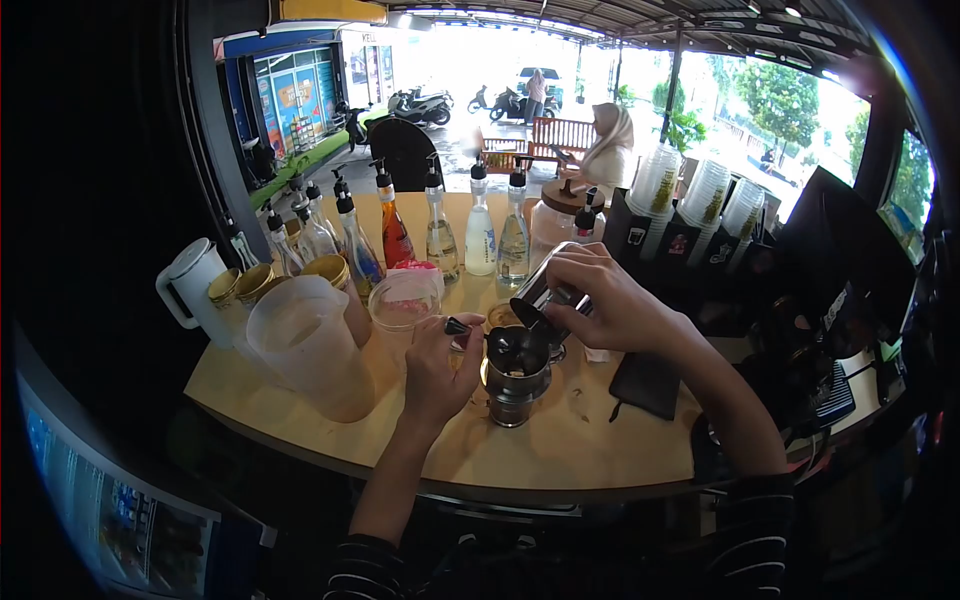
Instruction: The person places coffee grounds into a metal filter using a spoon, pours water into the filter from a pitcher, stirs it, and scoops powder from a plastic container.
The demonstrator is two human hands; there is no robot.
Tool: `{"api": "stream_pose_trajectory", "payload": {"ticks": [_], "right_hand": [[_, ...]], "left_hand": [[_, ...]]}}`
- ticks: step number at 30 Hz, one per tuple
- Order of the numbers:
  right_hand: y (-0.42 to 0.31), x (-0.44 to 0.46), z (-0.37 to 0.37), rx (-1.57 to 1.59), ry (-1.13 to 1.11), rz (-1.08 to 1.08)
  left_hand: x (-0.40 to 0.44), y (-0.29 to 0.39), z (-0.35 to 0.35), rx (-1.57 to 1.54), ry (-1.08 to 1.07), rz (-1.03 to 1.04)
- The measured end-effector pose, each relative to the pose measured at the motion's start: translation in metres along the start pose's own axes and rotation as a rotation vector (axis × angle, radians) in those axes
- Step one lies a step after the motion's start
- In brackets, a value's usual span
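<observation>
My right hand (600, 295) is closed around a shiny metal cup (541, 285), tilted with its mouth down to the left. Just below that mouth, a black funnel-like piece (517, 350) sits on top of a metal pot (512, 395) on the counter. My left hand (441, 372) is closed on a short black handle (460, 327), left of the funnel-like piece; what the handle belongs to is hidden. Whether anything is flowing from the cup I cannot make out.
Syrup bottles with pumps (480, 235) line the wooden counter's (440, 455) back edge. To the left stand a large translucent pitcher (305, 330), a clear plastic tub (403, 305) and a white jug (197, 290). On the right are a dark pouch (646, 385) and stacked plastic cups (655, 180).
</observation>
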State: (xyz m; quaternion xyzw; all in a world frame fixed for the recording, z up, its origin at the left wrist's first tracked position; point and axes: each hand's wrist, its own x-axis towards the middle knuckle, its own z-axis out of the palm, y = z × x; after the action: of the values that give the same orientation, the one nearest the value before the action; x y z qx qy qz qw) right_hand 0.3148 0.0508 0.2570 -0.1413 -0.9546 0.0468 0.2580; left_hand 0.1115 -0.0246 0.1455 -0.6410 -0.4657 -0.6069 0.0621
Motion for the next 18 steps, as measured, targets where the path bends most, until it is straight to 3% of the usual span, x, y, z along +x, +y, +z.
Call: {"api": "stream_pose_trajectory", "payload": {"ticks": [9,12,18], "right_hand": [[-0.005,-0.008,0.000,0.010,0.018,0.050],[-0.002,-0.016,0.006,-0.008,0.124,0.061],[-0.001,-0.036,0.017,0.454,0.407,0.352]], "left_hand": [[0.001,-0.001,-0.001,0.088,-0.120,0.194],[-0.001,-0.005,-0.001,0.150,-0.202,0.271],[-0.006,-0.008,-0.002,0.156,-0.302,0.317]]}}
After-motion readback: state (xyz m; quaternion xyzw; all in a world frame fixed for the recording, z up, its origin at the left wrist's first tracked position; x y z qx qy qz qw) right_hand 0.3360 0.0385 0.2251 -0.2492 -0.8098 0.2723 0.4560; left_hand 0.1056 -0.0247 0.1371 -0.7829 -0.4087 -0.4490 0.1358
